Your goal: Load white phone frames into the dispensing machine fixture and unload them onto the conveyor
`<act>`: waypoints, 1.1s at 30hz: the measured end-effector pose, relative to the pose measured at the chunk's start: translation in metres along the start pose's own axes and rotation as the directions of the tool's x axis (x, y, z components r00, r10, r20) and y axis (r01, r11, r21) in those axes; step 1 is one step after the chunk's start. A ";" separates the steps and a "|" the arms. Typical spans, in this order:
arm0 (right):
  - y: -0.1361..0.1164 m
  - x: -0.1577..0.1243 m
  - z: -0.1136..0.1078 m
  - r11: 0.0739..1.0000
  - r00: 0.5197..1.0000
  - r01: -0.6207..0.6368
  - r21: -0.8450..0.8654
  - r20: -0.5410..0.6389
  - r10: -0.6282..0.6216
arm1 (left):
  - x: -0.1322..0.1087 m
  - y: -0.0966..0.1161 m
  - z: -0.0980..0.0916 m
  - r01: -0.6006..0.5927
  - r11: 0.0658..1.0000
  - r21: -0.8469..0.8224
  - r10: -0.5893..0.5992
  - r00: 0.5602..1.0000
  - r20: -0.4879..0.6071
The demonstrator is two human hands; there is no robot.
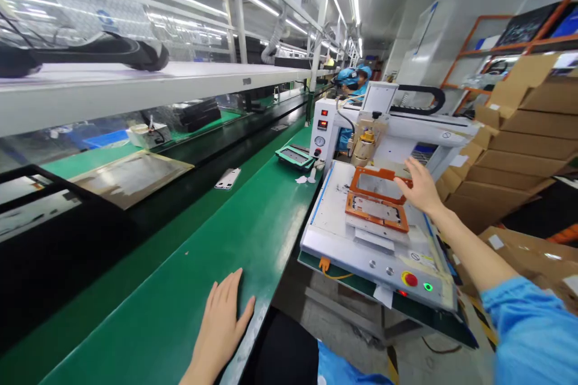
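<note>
Green workbench surface (253, 234) takes the flat, open left hand (223, 319); right hand (419, 186), fingers spread, touches the raised orange rectangular fixture frame (377, 175) on the white machine bed (334, 222).

— On the white machine plate: orange frame lid (378, 175), rectangular, open in the middle, tilted up at its far edge, touched at 3 o'clock side by the right hand (421, 186).

— And below it?

— Orange base fixture (377, 213), lying flat, at 6 o'clock of the lid, joined to it along one edge, grey part inside.
</note>
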State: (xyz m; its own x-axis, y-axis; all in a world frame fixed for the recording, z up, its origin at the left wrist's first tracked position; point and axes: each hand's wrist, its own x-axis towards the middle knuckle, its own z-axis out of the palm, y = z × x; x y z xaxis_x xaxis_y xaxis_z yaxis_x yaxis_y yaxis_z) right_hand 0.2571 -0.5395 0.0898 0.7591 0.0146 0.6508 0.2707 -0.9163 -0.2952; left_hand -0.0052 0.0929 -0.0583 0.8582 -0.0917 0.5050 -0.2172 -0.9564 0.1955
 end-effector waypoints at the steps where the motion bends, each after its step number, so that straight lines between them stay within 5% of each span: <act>1: -0.001 0.006 -0.001 0.999 0.998 -0.054 -0.005 0.018 0.054 | 0.001 -0.001 0.000 0.006 1.000 -0.002 -0.006 1.000 0.004; 4: -0.007 0.001 -0.002 0.994 0.988 -0.105 0.012 0.118 0.102 | 0.004 0.000 -0.004 0.024 1.000 -0.012 -0.023 0.999 0.023; 6: -0.008 -0.025 -0.004 0.994 0.995 -0.094 0.054 0.029 0.093 | 0.006 0.003 -0.009 0.026 1.000 -0.017 -0.026 0.999 0.043; 9: 0.004 -0.093 -0.017 0.987 0.986 -0.124 0.103 -0.102 0.134 | 0.009 0.006 -0.014 0.027 0.999 -0.022 -0.025 0.997 0.071; 12: 0.018 -0.180 -0.034 0.945 0.948 -0.303 0.120 -0.061 0.312 | 0.011 0.007 -0.015 0.043 0.999 -0.032 -0.040 0.996 0.084; 14: 0.019 -0.236 -0.042 0.835 0.845 -0.529 0.150 0.002 0.535 | 0.013 0.007 -0.013 0.048 0.998 -0.036 -0.044 0.995 0.094; 16: 0.011 -0.279 -0.044 0.652 0.683 -0.724 0.225 0.104 0.723 | 0.015 0.006 -0.011 0.043 0.998 -0.040 -0.039 0.994 0.103; 18: -0.002 -0.305 -0.040 0.516 0.590 -0.796 0.318 0.212 0.779 | 0.015 0.003 -0.009 0.038 0.998 -0.040 -0.034 0.995 0.096; 26: -0.007 -0.311 0.000 0.465 0.573 -0.783 0.414 0.188 0.798 | 0.007 -0.019 0.005 0.075 0.997 -0.032 -0.074 0.997 0.021; 33: -0.018 -0.313 -0.003 0.472 0.570 -0.785 0.402 0.169 0.804 | 0.004 -0.026 0.014 0.107 0.990 -0.088 -0.106 0.994 0.023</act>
State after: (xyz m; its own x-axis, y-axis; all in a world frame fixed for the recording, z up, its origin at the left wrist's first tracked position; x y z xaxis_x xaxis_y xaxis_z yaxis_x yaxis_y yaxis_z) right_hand 0.0131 -0.5285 -0.1066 0.7506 -0.6605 0.0158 -0.2299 -0.2835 -0.9310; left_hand 0.0101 0.1137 -0.0733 0.8869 0.0035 0.4619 -0.1641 -0.9324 0.3222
